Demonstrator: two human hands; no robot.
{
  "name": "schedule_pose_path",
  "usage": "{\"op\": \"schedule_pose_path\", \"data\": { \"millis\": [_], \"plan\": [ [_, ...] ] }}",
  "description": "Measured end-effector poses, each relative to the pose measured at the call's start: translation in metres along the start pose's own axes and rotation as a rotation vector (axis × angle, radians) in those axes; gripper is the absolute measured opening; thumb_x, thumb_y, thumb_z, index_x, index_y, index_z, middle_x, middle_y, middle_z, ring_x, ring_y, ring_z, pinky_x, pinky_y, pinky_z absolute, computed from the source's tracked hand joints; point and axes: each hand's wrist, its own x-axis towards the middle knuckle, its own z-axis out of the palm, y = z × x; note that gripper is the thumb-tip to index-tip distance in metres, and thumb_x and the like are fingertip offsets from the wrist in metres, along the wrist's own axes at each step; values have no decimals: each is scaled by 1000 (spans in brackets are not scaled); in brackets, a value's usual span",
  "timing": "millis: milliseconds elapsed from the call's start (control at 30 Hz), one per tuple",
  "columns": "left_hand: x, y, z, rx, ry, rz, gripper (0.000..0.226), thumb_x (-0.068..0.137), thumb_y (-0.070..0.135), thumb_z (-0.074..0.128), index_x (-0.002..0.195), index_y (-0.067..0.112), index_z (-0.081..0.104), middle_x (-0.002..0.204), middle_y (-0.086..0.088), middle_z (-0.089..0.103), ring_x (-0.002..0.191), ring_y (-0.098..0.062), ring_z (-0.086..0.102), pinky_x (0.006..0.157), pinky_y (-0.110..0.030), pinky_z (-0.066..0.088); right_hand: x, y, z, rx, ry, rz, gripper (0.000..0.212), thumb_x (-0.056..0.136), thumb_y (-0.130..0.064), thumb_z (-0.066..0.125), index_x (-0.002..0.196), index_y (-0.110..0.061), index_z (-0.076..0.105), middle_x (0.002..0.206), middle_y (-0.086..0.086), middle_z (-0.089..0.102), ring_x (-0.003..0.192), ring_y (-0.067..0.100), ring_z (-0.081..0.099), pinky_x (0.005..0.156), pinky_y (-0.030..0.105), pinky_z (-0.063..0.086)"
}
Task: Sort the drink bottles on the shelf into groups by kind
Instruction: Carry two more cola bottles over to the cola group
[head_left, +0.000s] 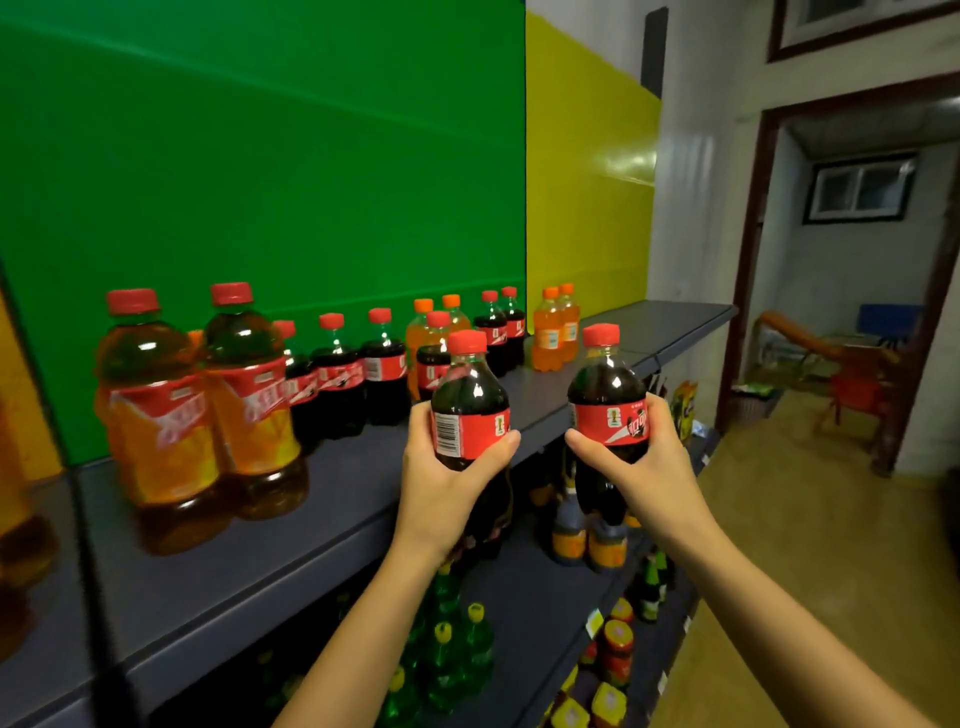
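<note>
My left hand (441, 478) grips a small cola bottle (470, 400) with a red cap, held in front of the shelf edge. My right hand (641, 467) grips a second cola bottle (608, 400) of the same kind, further right and off the shelf. On the dark shelf (332, 499) stand two big iced-tea bottles (197, 415) at the left, several cola bottles (358, 374) in the middle, more cola bottles (501, 327) at the back, and orange soda bottles (556, 338) further right. Another orange soda (421, 332) stands behind a cola.
The shelf's right end (670, 322) is bare. Lower shelves hold green bottles (457, 649), dark bottles with orange labels (587, 535) and jars (615, 649). A green backboard (260, 182) stands behind the top shelf. A doorway (831, 312) opens to the right.
</note>
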Motion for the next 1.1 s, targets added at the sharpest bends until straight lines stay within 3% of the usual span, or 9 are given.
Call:
{"op": "schedule_pose_path", "data": {
  "millis": [133,433,533,700,800,900,967,1100],
  "plan": [
    [40,-19,26,24,20,30,58,64,25,79,115,19,51,101,4,63,86,-1,63,70,-12,49,53,23,-4,37,-4,-19,74,61,-45,73,125,-24,41,104,-12,60,93,1,60,74,22,51],
    [79,-38,38,164,184,106,56,56,42,74,105,29,51,96,17,65,87,1,63,71,-11,48,130,65,21,185,-177,-63,73,60,-45,71,123,-26,42,103,-15,59,88,-9,59,73,16,50],
    [85,-40,31,240,295,134,56,57,41,75,107,31,51,100,14,65,93,-2,63,74,-13,48,154,74,43,240,-293,-89,66,66,-36,74,123,-26,42,104,-17,58,88,-12,58,72,6,46],
    [85,-40,8,363,497,150,62,55,44,73,110,29,51,103,11,64,93,2,62,74,-11,48,186,89,84,303,-414,-117,62,72,-23,76,120,-28,38,101,-21,55,84,-21,54,71,1,43],
    [82,-43,-4,421,592,121,62,52,47,73,108,32,50,102,12,62,89,4,62,72,-9,48,196,99,106,333,-474,-96,65,72,-23,76,125,-25,37,104,-22,53,94,-11,55,79,11,42],
    [79,-50,-14,476,644,82,72,50,48,74,113,24,48,106,6,61,92,1,62,73,-11,49,201,106,125,375,-536,-60,70,76,-24,73,131,-22,32,111,-14,53,107,8,53,91,23,39],
    [78,-52,-18,512,652,58,76,50,47,76,114,21,46,107,5,61,92,1,62,74,-11,49,203,108,135,400,-562,-49,74,78,-25,71,137,-18,27,122,-6,51,113,11,50,94,26,38],
    [80,-56,-20,578,654,3,70,54,42,85,108,33,42,107,9,58,89,7,59,73,-9,48,204,108,151,434,-620,-57,70,83,-22,65,140,-17,24,126,-3,49,116,10,49,93,22,37]
  ]
}}
